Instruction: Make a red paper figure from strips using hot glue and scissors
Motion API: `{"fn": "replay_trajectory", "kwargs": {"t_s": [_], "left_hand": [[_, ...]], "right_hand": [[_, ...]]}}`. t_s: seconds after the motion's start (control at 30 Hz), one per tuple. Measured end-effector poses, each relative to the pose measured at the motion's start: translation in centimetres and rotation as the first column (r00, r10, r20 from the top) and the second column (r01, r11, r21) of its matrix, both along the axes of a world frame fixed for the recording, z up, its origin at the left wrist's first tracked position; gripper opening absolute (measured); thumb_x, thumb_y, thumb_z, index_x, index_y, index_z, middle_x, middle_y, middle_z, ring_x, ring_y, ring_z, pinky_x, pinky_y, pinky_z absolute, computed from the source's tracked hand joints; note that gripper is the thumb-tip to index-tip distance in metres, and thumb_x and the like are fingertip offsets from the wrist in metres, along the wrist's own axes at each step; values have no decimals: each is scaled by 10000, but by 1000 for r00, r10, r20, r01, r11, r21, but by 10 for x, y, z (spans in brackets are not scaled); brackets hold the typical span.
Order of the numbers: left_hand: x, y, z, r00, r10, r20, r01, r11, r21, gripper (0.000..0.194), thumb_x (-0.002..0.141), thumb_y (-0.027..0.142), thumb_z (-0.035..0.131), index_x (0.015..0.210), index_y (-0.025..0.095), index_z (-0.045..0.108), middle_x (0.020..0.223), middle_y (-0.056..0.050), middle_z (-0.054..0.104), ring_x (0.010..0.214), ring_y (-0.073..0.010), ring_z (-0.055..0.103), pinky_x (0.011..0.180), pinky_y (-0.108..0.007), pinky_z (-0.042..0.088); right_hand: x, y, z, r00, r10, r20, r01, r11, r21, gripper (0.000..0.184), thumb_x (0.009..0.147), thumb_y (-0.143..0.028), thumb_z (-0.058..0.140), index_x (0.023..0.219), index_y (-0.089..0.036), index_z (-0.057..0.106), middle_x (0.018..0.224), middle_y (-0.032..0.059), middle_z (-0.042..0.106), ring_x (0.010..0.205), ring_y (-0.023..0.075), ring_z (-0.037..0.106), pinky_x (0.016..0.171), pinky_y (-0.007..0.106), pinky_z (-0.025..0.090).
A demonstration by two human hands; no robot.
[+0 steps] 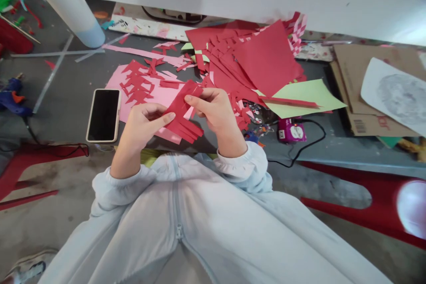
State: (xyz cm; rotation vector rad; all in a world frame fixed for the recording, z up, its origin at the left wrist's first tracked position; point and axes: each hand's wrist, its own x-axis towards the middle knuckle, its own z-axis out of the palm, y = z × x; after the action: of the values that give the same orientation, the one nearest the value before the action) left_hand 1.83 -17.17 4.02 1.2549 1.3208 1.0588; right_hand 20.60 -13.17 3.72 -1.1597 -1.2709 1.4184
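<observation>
Between my hands is a piece of red paper (181, 108) cut into strips, its loose ends fanning down over the table edge. My left hand (144, 122) pinches its left side, thumb on top. My right hand (213, 108) is closed on its upper right part with thumb and fingers. Just beyond lies a pink paper sheet (115, 80) strewn with red paper cutouts (138, 82). A stack of red paper sheets (266, 57) rests further back to the right, and a light green sheet (306, 100) lies beside it. Fingertips behind the paper are hidden.
A phone (104, 115) lies left of my hands, and a white bottle (71, 11) stands behind it. To the right are a purple box (292, 130) with a black cable and some cardboard (353, 84). A blue glue gun (15, 97) sits far left. Red chairs (362, 186) flank me.
</observation>
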Motion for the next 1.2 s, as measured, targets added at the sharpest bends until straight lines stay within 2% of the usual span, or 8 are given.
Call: {"fn": "replay_trajectory", "kwargs": {"t_s": [0.17, 0.3, 0.47, 0.6, 0.7, 1.03, 1.1, 1.2], "left_hand": [[5, -12, -1, 995, 10, 97, -1, 996, -87, 275, 634, 416, 855, 691, 172, 743, 684, -19, 706, 622, -144, 623, 587, -255, 520], [7, -19, -4, 989, 43, 139, -30, 995, -94, 266, 626, 391, 868, 683, 167, 738, 671, -11, 689, 601, -116, 590, 584, -237, 498], [7, -23, -9, 984, 73, 162, -62, 995, -75, 250, 639, 376, 866, 696, 167, 741, 671, -10, 682, 599, -109, 579, 554, -223, 470], [8, -24, -13, 986, 77, 150, -68, 996, -63, 248, 657, 383, 859, 708, 171, 740, 698, -17, 698, 642, -124, 611, 595, -231, 501], [8, -25, -15, 989, 87, 121, -78, 994, -72, 279, 657, 420, 857, 711, 174, 737, 709, -18, 697, 649, -129, 610, 601, -238, 503], [8, -24, -19, 990, 100, 104, -91, 992, -88, 314, 644, 452, 856, 730, 174, 739, 730, -21, 703, 675, -141, 621, 642, -255, 521], [9, -24, -18, 987, 105, 123, -94, 992, -90, 317, 635, 448, 864, 728, 172, 737, 724, -15, 699, 662, -132, 615, 641, -249, 517], [9, -24, -19, 982, 114, 148, -102, 991, -87, 292, 638, 413, 872, 714, 169, 731, 707, -1, 684, 632, -106, 589, 610, -222, 489]], "right_hand": [[3, -3, -2, 999, -46, -15, 45, 999, -20, 413, 670, -548, 826, 654, -200, 604, 533, -68, 415, 459, 52, 323, 413, 230, 255], [4, -3, -4, 997, -58, -53, 57, 998, -9, 436, 661, -580, 824, 675, -199, 613, 548, -68, 416, 454, 48, 324, 413, 230, 247], [9, -3, 1, 999, 44, -9, -44, 999, -20, 568, 678, -702, 758, 579, -208, 496, 526, -71, 331, 456, 50, 284, 421, 243, 195], [13, -3, 4, 986, 133, 98, -131, 991, -22, 620, 610, -709, 804, 528, -208, 450, 478, -84, 295, 458, 45, 252, 441, 249, 172], [14, -3, 2, 979, 151, 137, -149, 989, -22, 595, 601, -695, 821, 530, -204, 492, 445, -82, 332, 455, 51, 257, 448, 253, 172], [16, -2, -4, 971, 173, 164, -168, 985, -40, 588, 665, -651, 804, 505, -210, 450, 453, -77, 317, 469, 59, 249, 470, 268, 162], [17, -3, -5, 957, 219, 188, -214, 976, -47, 569, 662, -651, 802, 506, -198, 495, 454, -74, 342, 473, 60, 265, 476, 272, 176], [18, -4, -6, 927, 310, 211, -307, 950, -51, 494, 634, -624, 827, 574, -169, 643, 490, -51, 468, 489, 67, 336, 489, 272, 224]]}}
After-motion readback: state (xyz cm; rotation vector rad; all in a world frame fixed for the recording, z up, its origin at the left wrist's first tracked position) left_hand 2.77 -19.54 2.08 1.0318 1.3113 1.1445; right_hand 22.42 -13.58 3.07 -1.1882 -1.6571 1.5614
